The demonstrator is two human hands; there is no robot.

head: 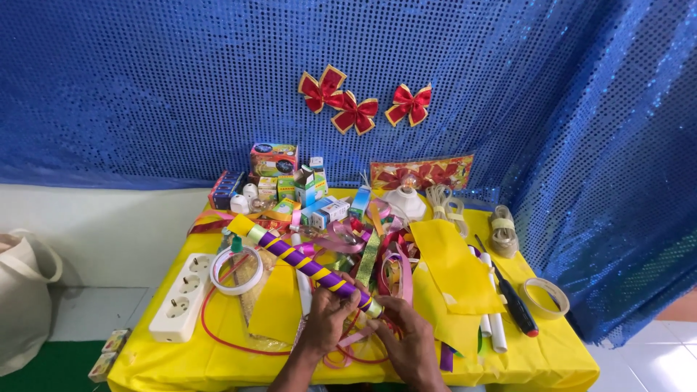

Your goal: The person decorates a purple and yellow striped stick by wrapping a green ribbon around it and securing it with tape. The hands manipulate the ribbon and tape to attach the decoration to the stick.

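A long tube [305,263] wrapped in purple and yellow ribbon lies slanted over the yellow table [552,356], its far end pointing up-left. My left hand [328,316] is closed around the tube's near part. Beside it my right hand [408,335] pinches the tube's near end, where green ribbon shows. Loose pink, green and purple ribbons [370,250] are heaped under and behind both hands.
A white power strip [181,296] with a red cable and a tape roll [237,270] lie on the left. Yellow paper sheets [454,272], a screwdriver [508,290], white sticks and tape rolls [544,296] lie right. Small boxes [290,185] stand behind; red bows [356,112] hang on a blue sequin curtain.
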